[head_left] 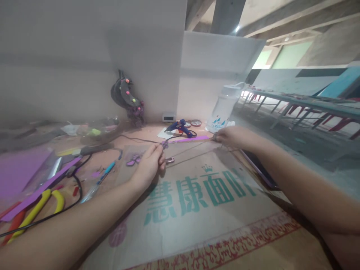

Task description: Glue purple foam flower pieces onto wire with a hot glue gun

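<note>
Since this cord [194, 155] seems soft, our right hand [233, 138] pinches its end, two o'clock from our left hand [150, 163], pinching a flower [165, 144].

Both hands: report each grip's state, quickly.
Left hand: closed, holding a small purple flower-shaped piece.
Right hand: closed, holding a thin brown cord.

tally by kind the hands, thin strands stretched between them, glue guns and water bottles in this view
Hands: 2 (left hand, right hand)
Thin strands between the hands: 2
Blue glue gun: 1
Water bottle: 1
Total: 6
</note>
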Available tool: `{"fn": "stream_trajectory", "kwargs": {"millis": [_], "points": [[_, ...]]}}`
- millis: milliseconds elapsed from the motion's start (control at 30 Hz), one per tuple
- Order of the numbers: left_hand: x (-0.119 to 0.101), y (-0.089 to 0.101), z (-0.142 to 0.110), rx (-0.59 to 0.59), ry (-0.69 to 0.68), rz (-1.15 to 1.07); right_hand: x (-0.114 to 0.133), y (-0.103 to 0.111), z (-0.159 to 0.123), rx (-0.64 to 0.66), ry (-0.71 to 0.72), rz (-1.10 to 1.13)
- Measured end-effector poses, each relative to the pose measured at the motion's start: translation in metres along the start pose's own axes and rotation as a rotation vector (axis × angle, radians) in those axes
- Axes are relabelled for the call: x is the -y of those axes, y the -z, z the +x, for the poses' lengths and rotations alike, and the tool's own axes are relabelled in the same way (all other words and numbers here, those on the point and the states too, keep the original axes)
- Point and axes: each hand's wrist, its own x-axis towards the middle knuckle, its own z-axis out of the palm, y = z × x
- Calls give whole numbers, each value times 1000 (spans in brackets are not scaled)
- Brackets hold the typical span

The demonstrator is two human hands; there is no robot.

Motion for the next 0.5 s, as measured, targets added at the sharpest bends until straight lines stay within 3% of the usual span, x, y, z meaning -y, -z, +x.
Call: {"fn": "stream_trajectory", "kwargs": {"millis": [67, 133, 300, 400, 500], "points": [[-1, -1, -1, 7, 14, 2, -8, 15, 3, -84, -73, -95], [-2, -3, -3, 12, 26, -4, -2, 29, 2, -190, -100, -129], [-1, -4, -4, 18, 9, -17, 59, 49, -24, -573, 67, 190], [0, -3, -2, 24, 4, -18, 98, 49, -48, -624, 203, 361], [2, -1, -1, 38, -1, 22, 123, 47, -74, -537, 278, 366]]}}
